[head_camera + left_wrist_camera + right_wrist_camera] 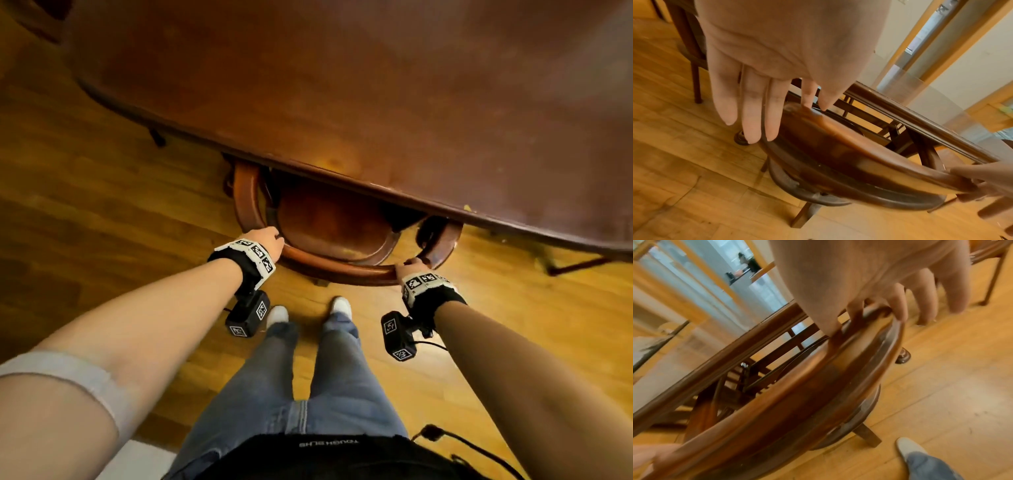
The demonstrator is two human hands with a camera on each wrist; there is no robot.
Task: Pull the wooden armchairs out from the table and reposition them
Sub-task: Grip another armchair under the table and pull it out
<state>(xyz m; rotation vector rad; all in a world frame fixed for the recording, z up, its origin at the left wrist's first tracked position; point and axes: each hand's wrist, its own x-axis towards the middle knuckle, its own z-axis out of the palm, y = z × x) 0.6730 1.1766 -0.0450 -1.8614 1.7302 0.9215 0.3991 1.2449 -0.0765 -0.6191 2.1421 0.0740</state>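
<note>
A dark wooden armchair (335, 222) with a curved back rail (342, 269) stands tucked under the edge of a large brown table (342, 85); only its seat and rail show. My left hand (272, 240) lies on the rail's left bend. In the left wrist view the left hand (793, 113) has nearly straight fingers (750, 113) hanging outside the rail (869, 154), with index and thumb tips touching its top. My right hand (412, 267) grips the rail's right bend. In the right wrist view the right hand (867, 321) has its thumb inside and index curled over the rail (797, 394).
I stand on a wooden plank floor (102, 205) with my white shoes (277, 313) just behind the chair. Legs of other chairs show at the table's left (157, 137) and right (575, 265). Another chair (992, 272) stands to the right.
</note>
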